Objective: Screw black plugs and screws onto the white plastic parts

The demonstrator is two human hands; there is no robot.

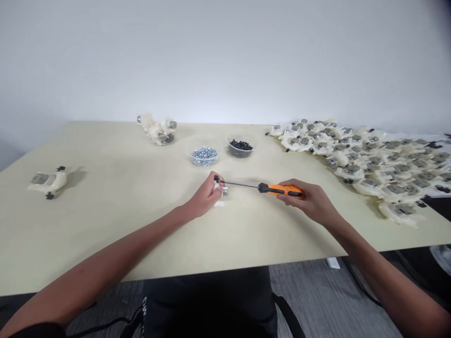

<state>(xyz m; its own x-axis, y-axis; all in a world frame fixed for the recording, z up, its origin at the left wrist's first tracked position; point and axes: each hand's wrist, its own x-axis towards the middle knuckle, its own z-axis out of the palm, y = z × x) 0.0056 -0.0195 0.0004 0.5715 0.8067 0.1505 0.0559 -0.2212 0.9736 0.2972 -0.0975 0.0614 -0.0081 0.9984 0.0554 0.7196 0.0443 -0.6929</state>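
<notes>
My left hand (207,193) is closed around a small white plastic motor assembly (219,188), most of it covered by my fingers. A black piece (216,178) sits at its upper end, and a silvery motor part shows on its right side. In my right hand (310,199) is an orange and black screwdriver (276,189), held by its handle. Its shaft lies nearly level and points left, with the tip at the black piece. Whether the tip sits in a screw is too small to tell.
Behind my hands stand a clear bowl of silver screws (204,156) and another of small black parts (241,146). Many white motor assemblies (373,162) crowd the right side. Several more form a pile (157,128) at the back left, and one assembly (48,181) lies far left.
</notes>
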